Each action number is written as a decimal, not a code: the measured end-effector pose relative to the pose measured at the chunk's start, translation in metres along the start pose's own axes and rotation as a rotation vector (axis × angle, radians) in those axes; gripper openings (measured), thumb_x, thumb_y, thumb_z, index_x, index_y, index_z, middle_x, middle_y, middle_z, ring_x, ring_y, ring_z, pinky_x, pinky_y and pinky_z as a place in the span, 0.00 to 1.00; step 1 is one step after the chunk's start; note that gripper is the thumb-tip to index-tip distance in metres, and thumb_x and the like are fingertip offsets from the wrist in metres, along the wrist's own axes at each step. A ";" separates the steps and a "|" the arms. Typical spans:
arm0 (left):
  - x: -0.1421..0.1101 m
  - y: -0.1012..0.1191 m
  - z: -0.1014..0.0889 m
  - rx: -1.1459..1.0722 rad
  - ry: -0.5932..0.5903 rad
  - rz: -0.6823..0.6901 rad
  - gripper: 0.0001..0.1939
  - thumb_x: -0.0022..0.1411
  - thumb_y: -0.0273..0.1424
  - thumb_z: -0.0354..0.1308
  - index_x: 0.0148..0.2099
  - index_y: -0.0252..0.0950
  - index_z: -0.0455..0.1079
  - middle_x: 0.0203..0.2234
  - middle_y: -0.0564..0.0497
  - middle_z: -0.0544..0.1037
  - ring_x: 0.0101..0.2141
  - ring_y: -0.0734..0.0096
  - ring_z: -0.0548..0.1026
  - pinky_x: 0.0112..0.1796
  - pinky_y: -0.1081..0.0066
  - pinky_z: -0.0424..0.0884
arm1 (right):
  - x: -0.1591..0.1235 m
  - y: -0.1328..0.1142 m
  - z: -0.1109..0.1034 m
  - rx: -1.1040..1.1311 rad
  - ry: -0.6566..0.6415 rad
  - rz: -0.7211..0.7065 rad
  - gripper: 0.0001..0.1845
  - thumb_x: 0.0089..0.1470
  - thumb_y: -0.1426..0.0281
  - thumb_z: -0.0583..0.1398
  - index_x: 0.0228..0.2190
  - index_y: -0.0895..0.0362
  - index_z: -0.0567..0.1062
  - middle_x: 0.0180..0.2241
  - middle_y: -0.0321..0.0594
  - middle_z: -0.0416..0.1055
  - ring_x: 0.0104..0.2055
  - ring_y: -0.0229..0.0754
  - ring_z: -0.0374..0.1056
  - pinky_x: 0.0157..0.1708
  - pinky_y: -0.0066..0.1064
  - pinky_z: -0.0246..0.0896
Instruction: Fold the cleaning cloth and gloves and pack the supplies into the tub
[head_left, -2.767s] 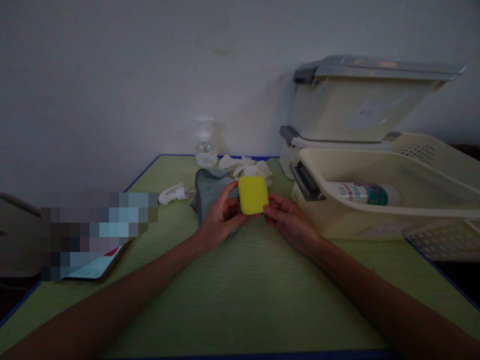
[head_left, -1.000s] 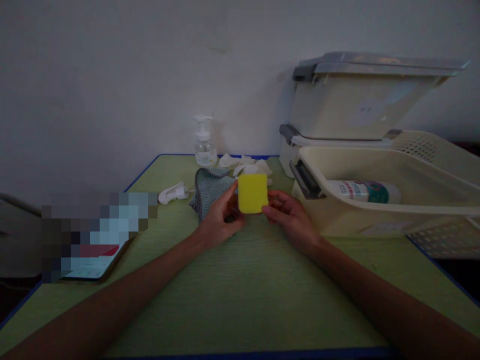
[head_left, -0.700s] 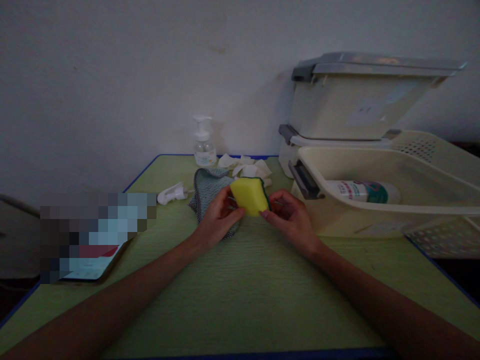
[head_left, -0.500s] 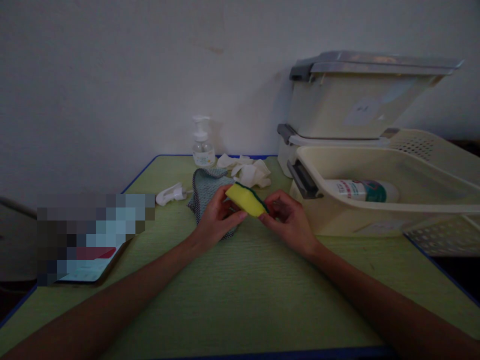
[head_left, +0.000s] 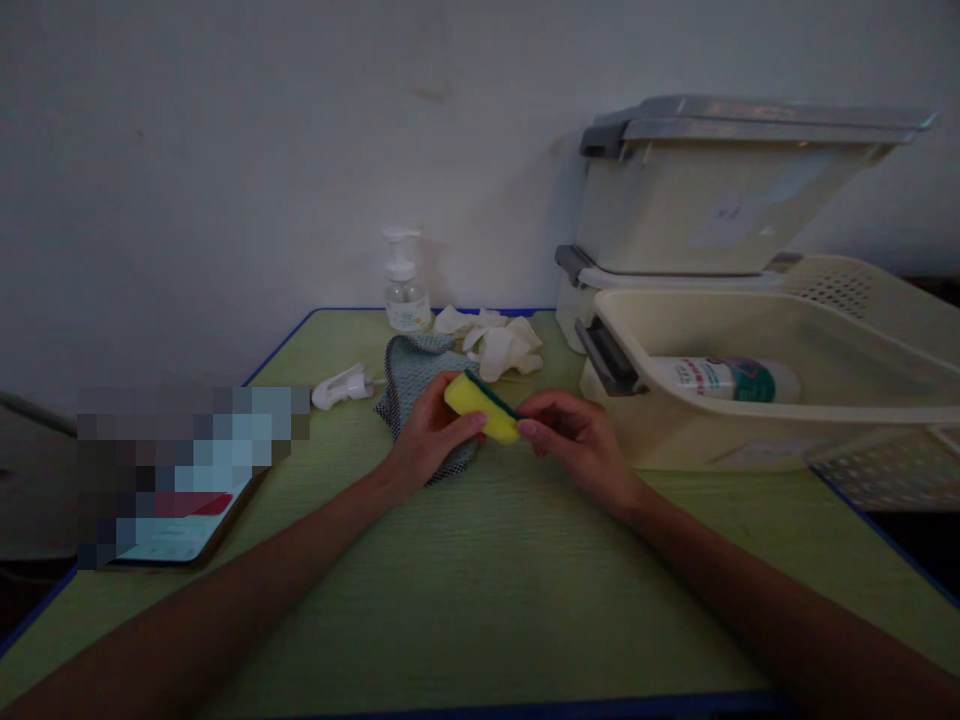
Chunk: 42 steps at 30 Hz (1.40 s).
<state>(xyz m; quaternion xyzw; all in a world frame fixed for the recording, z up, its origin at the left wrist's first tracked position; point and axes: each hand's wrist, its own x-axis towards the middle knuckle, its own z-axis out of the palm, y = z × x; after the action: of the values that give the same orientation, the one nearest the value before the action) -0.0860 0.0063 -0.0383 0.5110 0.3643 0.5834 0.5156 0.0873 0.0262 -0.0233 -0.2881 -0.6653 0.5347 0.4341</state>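
A yellow sponge [head_left: 477,408] with a dark green scouring layer is held above the table, tilted so its edge faces me. My left hand [head_left: 435,430] grips its left end, thumb across the yellow side and fingers behind. At the right end, the thumb and fingertips of my right hand [head_left: 577,440] pinch the corner. Behind my left hand a grey-blue cloth [head_left: 411,385] with a checked border lies crumpled, partly hidden. White gloves [head_left: 504,345], or similar limp white pieces, lie just beyond the sponge.
A pump bottle [head_left: 407,290] stands near the wall. Left of the cloth lies a white spray nozzle [head_left: 345,387]. A partly pixelated tablet [head_left: 180,535] rests at the left edge. On the right, an open cream bin [head_left: 750,440] holds a white-and-green bottle [head_left: 720,381]; a lidded box [head_left: 675,215] sits behind.
The sponge has turned from its flat yellow face toward me to a tilted edge-on position, showing the green layer. Both hands have kept hold of it and stayed nearly in place.
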 end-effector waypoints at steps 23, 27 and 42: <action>0.000 0.004 -0.001 0.124 -0.050 0.181 0.25 0.40 0.20 0.65 0.43 0.39 0.64 0.35 0.53 0.71 0.37 0.71 0.70 0.38 0.73 0.67 | 0.004 0.005 -0.002 0.053 0.068 0.123 0.17 0.43 0.63 0.63 0.33 0.53 0.63 0.29 0.31 0.61 0.25 0.32 0.57 0.23 0.26 0.51; -0.002 0.002 0.000 0.179 -0.106 0.190 0.25 0.42 0.20 0.64 0.44 0.38 0.64 0.37 0.52 0.71 0.39 0.69 0.70 0.39 0.72 0.67 | 0.003 0.003 -0.002 0.057 -0.064 0.189 0.16 0.42 0.63 0.63 0.32 0.56 0.64 0.29 0.33 0.61 0.28 0.33 0.59 0.24 0.25 0.52; 0.001 -0.007 -0.002 0.021 -0.023 0.059 0.13 0.48 0.27 0.57 0.40 0.37 0.68 0.29 0.54 0.72 0.33 0.73 0.71 0.35 0.73 0.67 | 0.004 0.005 -0.003 0.027 -0.064 0.091 0.13 0.44 0.68 0.61 0.33 0.55 0.64 0.31 0.32 0.60 0.28 0.31 0.58 0.22 0.23 0.54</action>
<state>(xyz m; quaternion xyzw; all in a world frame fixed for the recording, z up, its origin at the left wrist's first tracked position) -0.0860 0.0091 -0.0452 0.5333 0.3494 0.5885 0.4971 0.0882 0.0322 -0.0270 -0.2950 -0.6576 0.5719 0.3917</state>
